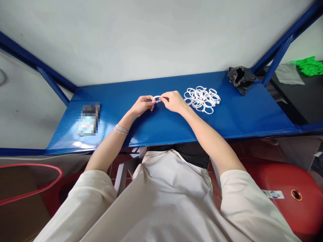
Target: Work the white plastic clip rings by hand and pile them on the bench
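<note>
Between my two hands is a white plastic ring point(157, 97), held a little above the blue table. My left hand point(143, 105) pinches its left side between thumb and fingers. On the opposite side, the fingers of my right hand point(173, 101) are closed on the same ring and cover part of it. A loose pile of similar white rings point(202, 99), each with a small tab or knob, lies to the right of my right hand. Whether the held ring is fastened or parted is too small to tell.
The blue table point(113, 97) meets a pale wall at the back. A crumpled black plastic bag point(241, 79) sits at the far right corner. A blurred-out flat object point(88, 120) lies at the left. Blue frame bars point(52, 85) rise at both ends. A red stool point(287, 191) stands lower right.
</note>
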